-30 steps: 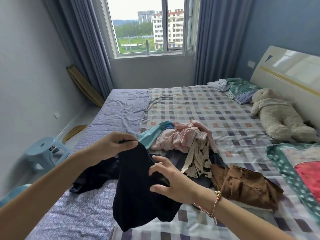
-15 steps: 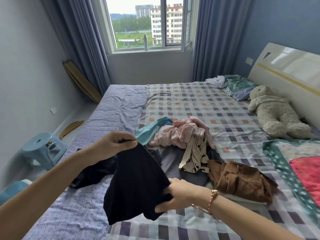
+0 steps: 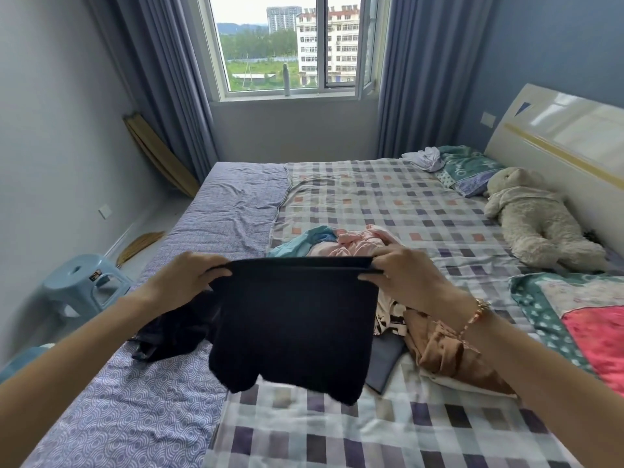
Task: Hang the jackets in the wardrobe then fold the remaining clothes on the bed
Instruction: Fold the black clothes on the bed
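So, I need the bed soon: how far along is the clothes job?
Done: no folded stack shows; the wardrobe is out of view. In hand: left hand and right hand hold black shorts by the waistband. Left: pink clothes, a brown garment and a dark garment lie crumpled on the bed.

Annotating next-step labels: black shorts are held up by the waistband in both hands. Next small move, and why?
Probably lower the black shorts flat onto the checked part of the bed just in front, without letting go. The left hand and right hand pinch the waistband ends, stretched level, and the legs hang free, so it looks ready to lay down and fold.
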`<state>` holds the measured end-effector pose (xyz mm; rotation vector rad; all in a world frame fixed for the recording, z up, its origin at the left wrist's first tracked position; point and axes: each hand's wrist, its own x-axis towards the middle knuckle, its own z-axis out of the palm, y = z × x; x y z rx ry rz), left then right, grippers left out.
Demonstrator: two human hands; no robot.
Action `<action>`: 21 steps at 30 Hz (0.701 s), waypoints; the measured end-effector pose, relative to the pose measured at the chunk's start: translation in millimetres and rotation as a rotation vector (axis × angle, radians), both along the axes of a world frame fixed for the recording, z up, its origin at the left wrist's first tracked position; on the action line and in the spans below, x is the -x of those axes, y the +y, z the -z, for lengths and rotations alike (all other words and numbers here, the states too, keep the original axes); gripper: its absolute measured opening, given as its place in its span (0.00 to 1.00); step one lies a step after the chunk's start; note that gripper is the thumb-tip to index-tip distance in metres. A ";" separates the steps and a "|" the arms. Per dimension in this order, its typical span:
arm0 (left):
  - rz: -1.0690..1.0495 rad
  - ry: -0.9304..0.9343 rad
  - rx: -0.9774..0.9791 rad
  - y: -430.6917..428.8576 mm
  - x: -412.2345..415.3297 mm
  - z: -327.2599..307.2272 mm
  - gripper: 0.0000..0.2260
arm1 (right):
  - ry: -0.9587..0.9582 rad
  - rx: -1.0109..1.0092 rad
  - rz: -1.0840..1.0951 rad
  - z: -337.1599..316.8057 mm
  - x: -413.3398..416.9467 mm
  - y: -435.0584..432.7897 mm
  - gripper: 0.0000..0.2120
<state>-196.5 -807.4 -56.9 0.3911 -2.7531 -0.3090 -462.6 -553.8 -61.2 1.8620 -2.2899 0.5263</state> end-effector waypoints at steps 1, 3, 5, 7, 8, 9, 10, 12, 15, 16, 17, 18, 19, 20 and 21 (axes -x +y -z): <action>0.004 0.088 0.038 3.4 0.7 -5.5 0.07 | 0.030 0.114 0.009 -6.0 -2.8 2.7 0.16; 0.028 0.124 0.082 2.7 7.4 -9.5 0.05 | -0.008 0.103 0.022 -18.8 -2.0 4.4 0.13; 0.018 -0.065 0.064 -2.7 19.2 -1.7 0.05 | -0.045 -0.133 0.058 -22.5 3.2 1.3 0.14; -0.073 -0.221 0.004 -9.1 36.0 11.7 0.06 | -0.075 -0.193 0.167 -20.3 12.6 -6.6 0.15; -0.117 -0.243 -0.014 -12.5 46.5 15.4 0.07 | -0.084 -0.193 0.219 -19.8 18.0 -13.0 0.15; -0.171 -0.250 -0.033 -13.2 57.2 16.8 0.08 | -0.085 -0.205 0.265 -16.4 24.4 -19.1 0.15; -0.217 -0.258 -0.031 -13.3 66.5 18.5 0.08 | -0.083 -0.235 0.303 -9.8 31.3 -24.7 0.15; -0.278 -0.325 -0.016 -12.1 83.1 17.2 0.09 | -0.071 -0.275 0.355 2.6 43.3 -33.8 0.14; -0.318 -0.307 0.030 -11.2 99.2 14.3 0.09 | -0.078 -0.192 0.406 12.2 53.7 -38.1 0.14; -0.307 -0.251 0.053 -10.1 100.3 11.7 0.09 | -0.072 -0.124 0.405 13.3 54.6 -36.0 0.14; -0.293 -0.184 0.076 -7.4 98.9 8.8 0.09 | -0.073 -0.039 0.396 13.4 54.4 -31.4 0.13; -0.270 -0.102 0.099 -4.6 94.5 7.3 0.09 | -0.075 0.063 0.374 13.7 52.6 -23.8 0.12; -0.242 -0.021 0.116 -1.7 87.8 8.1 0.09 | -0.066 0.162 0.338 14.4 48.0 -13.3 0.10; -0.197 0.062 0.127 2.9 79.0 13.1 0.08 | -0.029 0.251 0.287 18.1 42.1 -0.6 0.08; -0.143 0.120 0.135 10.3 68.9 20.7 0.06 | 0.025 0.309 0.236 23.7 33.9 13.3 0.05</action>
